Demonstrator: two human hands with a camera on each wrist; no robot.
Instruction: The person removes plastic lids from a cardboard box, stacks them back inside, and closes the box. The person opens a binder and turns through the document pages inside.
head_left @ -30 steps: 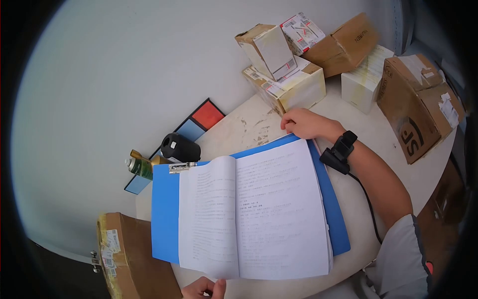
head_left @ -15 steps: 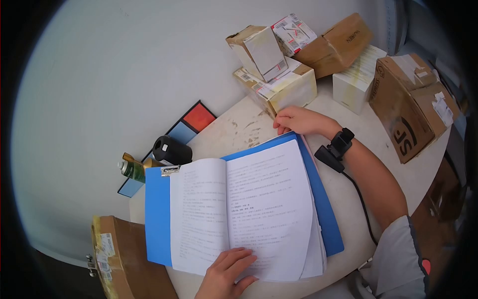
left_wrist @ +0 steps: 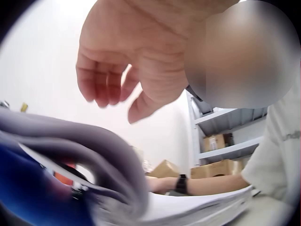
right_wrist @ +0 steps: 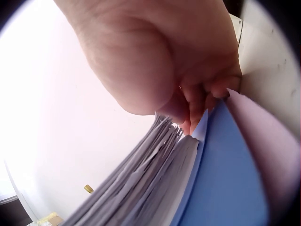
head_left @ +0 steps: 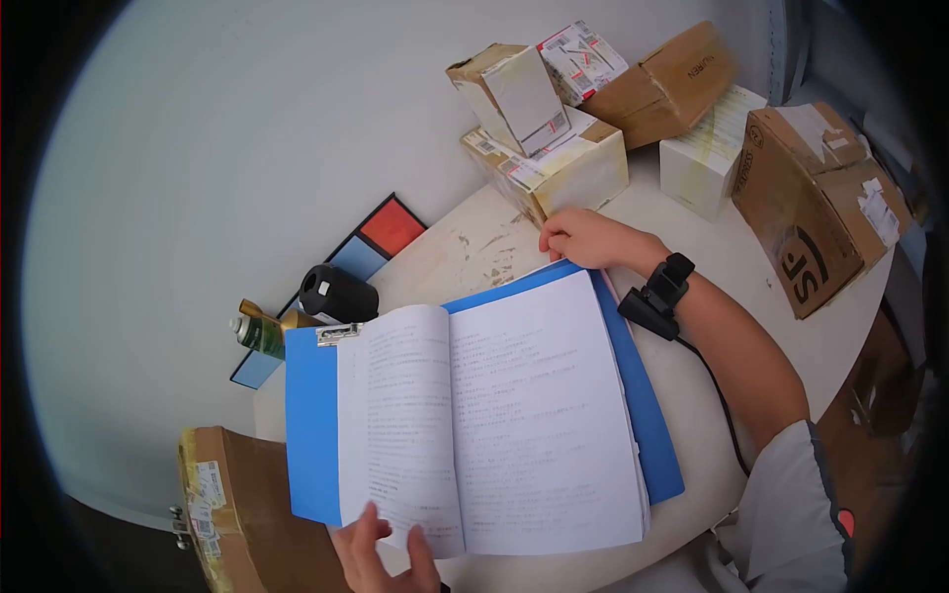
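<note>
A thick stack of printed pages lies spread on a blue clipboard folder, clipped at its top left by a metal clip. The left-side pages curve up in a loose roll. My left hand is by their lower edge; in the left wrist view its loosely bent fingers hang above the paper with nothing in them. My right hand rests loosely curled at the folder's upper right corner. The right wrist view shows its fingers right at the corners of the pages, blue cover and a pink sheet.
Several cardboard boxes stand stacked at the back, with a brown carton at the right and another at the lower left. Along the wall are a black cylinder and a green bottle. A cable trails from my right wrist.
My left hand came up from the bottom edge onto the right page, then moved left. A page has turned over with it, and different text shows on the right. My right hand stays put.
</note>
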